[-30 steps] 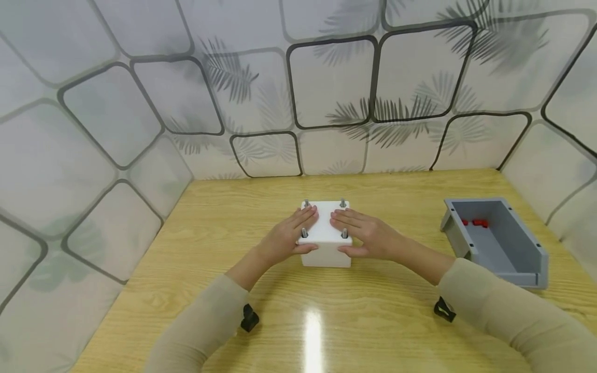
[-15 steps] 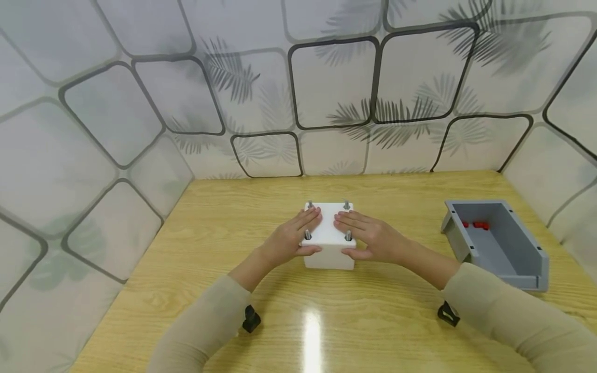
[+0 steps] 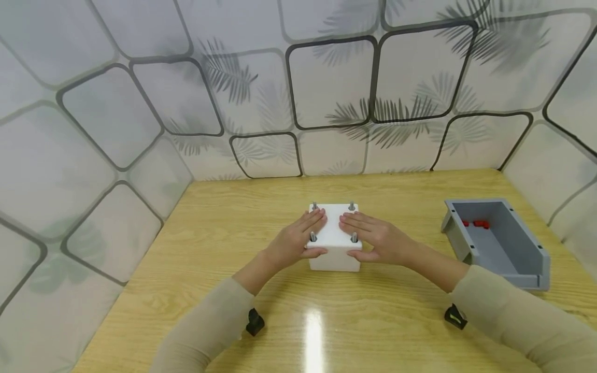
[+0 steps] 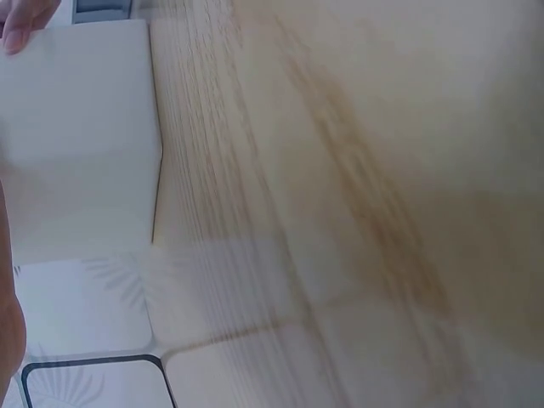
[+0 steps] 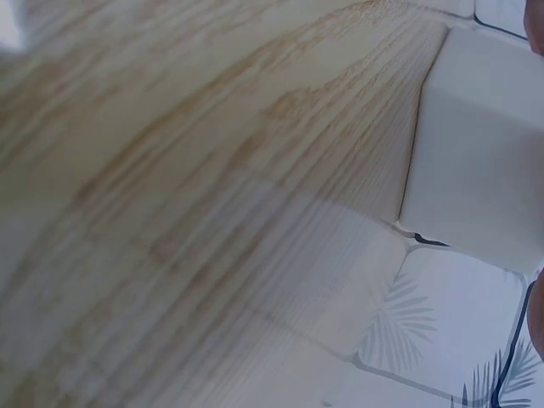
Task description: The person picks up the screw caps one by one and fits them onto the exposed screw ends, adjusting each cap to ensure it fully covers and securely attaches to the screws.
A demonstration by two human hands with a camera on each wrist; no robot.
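A white box stands upright on the wooden table, with a metal bolt end sticking up near each corner of its top. My left hand lies over the left side of that top, fingers straight and thumb along the front face. Mirroring it, my right hand rests over the right side, fingers also straight and thumb against the front. Plain white walls of the box fill the edge of the left wrist view. In the right wrist view, the box shows at the right, its lower edge at the table.
A grey open bin stands at the right of the table, with several small red pieces at its far end. Patterned cloth walls bound the table at the back and sides.
The white box has slid a little to the right and slightly nearer, both hands moving along with it. The grey bin stays where it was.
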